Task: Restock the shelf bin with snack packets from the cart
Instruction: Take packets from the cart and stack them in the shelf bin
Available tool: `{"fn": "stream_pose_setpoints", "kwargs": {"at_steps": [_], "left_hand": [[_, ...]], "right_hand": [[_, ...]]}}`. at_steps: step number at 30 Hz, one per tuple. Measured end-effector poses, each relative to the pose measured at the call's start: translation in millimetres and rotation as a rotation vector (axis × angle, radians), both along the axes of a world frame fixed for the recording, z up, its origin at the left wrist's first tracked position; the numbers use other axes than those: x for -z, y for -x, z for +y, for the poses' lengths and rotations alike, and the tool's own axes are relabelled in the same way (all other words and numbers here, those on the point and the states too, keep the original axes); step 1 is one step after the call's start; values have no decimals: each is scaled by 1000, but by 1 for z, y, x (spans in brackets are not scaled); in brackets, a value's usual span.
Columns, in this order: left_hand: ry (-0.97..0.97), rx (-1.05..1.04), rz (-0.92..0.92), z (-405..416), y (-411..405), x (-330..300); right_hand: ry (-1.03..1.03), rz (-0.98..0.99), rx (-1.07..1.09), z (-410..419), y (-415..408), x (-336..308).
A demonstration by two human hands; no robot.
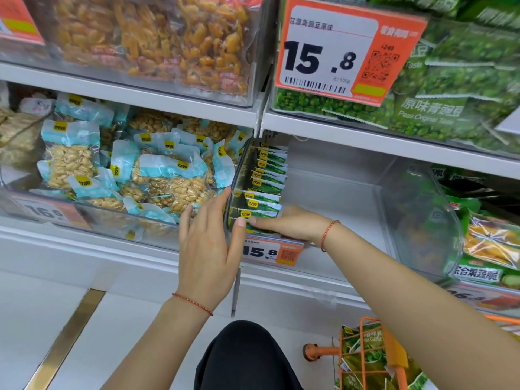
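Bin: a clear shelf bin (323,190) on the middle shelf, mostly bare toward 3 o'clock, with a row of green snack packets (266,187) standing along its left wall, running from the front lip back toward 12 o'clock.

Left hand: the left hand (209,249) lies flat against the outside of the bin's front left corner, fingers (185,218) straight and spread, thumb tip at the bin's edge; it holds nothing and seems to steady the bin.

Right hand: the right hand (289,223) reaches into the bin from 3 o'clock, palm down, its fingers pointing toward 9 o'clock onto the frontmost packets. Whether they pinch a packet or only press the row flush I cannot tell (the fingertips are partly hidden behind the packets).

Key relation: the row's long axis runs front to back, and the right hand's fingers meet it crosswise at its near end. The right hand is the nearer one, touching; the left is outside the wall.

Cart: an orange cart (374,356) at 5 o'clock, low near the floor, holding more green packets (363,350), well apart from both hands.

Price tag: an orange tag (271,251) reading 15.8 on the bin's front, just below the right hand.

Judgement: early in the restock; the next fetch likely falls to the right hand, nearer the cart.
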State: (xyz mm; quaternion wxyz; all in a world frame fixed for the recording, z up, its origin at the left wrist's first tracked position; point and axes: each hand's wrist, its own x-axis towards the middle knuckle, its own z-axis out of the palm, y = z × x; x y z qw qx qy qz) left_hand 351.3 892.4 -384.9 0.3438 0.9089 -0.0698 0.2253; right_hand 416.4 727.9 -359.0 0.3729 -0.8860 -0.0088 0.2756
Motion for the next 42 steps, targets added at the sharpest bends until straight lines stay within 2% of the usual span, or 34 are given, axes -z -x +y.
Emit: {"fn": "stream_pose_setpoints", "kwargs": {"at_steps": [3, 5, 7, 12, 14, 17, 19, 20, 23, 25, 28, 31, 33, 36, 40, 42], "left_hand": [[-18, 0, -9, 0, 1, 2], [-21, -7, -12, -1, 2, 2], [-16, -19, -8, -1, 2, 1], [-48, -17, -6, -1, 2, 4], [-73, -17, -8, -1, 2, 4], [-62, -13, -16, -1, 1, 3], [-49, -15, -17, 0, 0, 2], [-52, -16, -16, 0, 0, 2], [-78, -13, -10, 2, 0, 3], [-83, -2, 14, 2, 1, 1], [-126, -13, 43, 2, 6, -7], [-149, -7, -59, -15, 22, -25], [-104, 100, -104, -38, 39, -34], [-70, 302, -43, -81, 72, -36], [-20, 523, 18, -132, 114, -31], [-55, 628, 23, -151, 127, -28]], "right_hand": [[33, 144, 153, -14, -2, 0], [-64, 194, 193, -13, -6, 5], [-107, 171, 179, -6, -9, 8], [29, 192, 55, -8, -6, 3], [17, 219, 112, -15, -6, -1], [-310, 220, 455, -17, -13, 2], [-513, 265, 484, -10, -14, 5], [-543, 287, 441, -5, -14, 7], [-504, 305, 335, -1, -12, 6], [-432, 264, 368, -6, -6, -3], [-225, 31, 428, -22, 17, -24], [-266, -151, 425, -49, 63, -49], [-200, -256, 401, -73, 102, -62], [-21, -396, 349, -111, 168, -65], [131, -417, 404, -167, 242, -57], [155, -411, 474, -194, 270, -50]]}}
